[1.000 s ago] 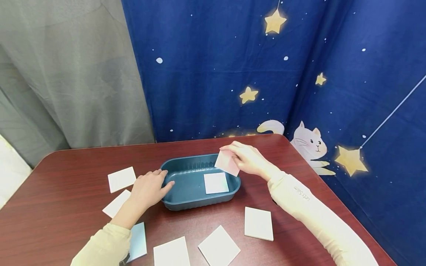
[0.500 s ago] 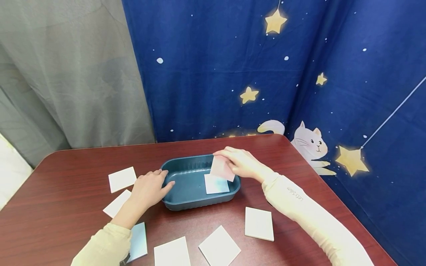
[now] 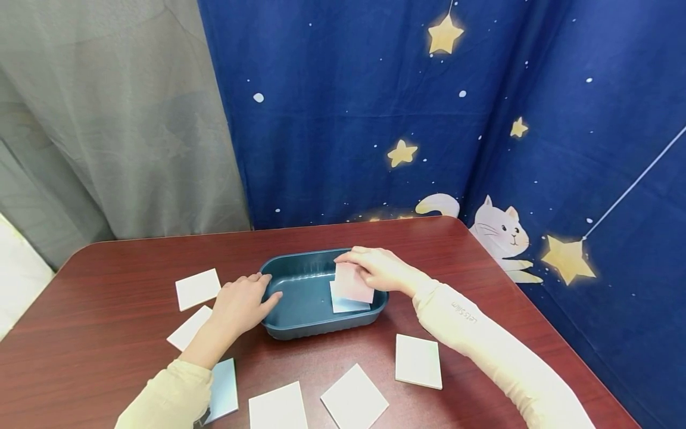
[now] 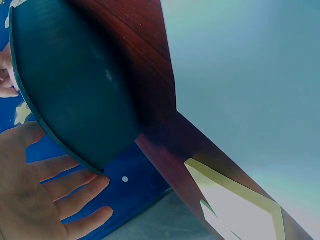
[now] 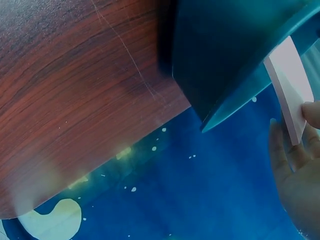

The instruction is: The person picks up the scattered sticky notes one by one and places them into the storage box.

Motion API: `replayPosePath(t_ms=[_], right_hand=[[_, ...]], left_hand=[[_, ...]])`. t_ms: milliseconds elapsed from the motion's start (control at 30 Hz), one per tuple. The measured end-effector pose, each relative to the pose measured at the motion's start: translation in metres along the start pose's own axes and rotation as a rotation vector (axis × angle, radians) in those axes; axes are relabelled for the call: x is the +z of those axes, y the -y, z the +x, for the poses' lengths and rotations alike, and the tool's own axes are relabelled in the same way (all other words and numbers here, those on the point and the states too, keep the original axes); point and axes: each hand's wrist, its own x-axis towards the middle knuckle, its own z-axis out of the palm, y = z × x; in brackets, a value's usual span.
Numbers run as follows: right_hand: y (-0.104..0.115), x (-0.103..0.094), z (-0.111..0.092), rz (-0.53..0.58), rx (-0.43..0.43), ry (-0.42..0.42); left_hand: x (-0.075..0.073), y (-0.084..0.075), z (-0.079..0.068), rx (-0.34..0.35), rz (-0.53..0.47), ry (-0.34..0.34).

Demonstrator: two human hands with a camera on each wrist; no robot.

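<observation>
A dark teal oval-ended tub stands on the table in the head view. My right hand pinches a thin square pink pad by its upper edge, tilted inside the tub's right end. Behind its lower edge shows a pale blue-white square pad lying on the tub floor, partly covered. The right wrist view shows the pink pad between thumb and fingers, beside the tub's rim. At the tub's left end my left hand rests on the rim, its fingers spread and relaxed in the left wrist view.
Two whitish square pads lie left of the tub, one a far pad and one a nearer pad. A light blue pad sits by the left sleeve. Along the front are three more: left, middle and right.
My right hand has moved left and down, bringing the pink pad into the tub and over the blue-white pad. The left hand has stayed on the rim.
</observation>
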Motion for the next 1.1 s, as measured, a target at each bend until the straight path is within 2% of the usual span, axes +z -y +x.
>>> replayPosePath(t_ms=[200, 367, 567, 1100], right_hand=[[0.002, 0.005, 0.003, 0.021, 0.013, 0.079], [0.002, 0.012, 0.004, 0.032, -0.001, 0.11], [0.001, 0.02, 0.004, 0.006, -0.013, 0.124], [0.002, 0.035, 0.008, -0.076, 0.02, 0.109]], left_hand=[[-0.001, 0.0, 0.0, 0.0, 0.0, 0.001], [-0.002, -0.001, -0.001, -0.001, -0.001, 0.002], [-0.001, -0.001, -0.001, -0.002, -0.004, 0.002], [-0.002, 0.0, -0.001, -0.003, -0.001, 0.001]])
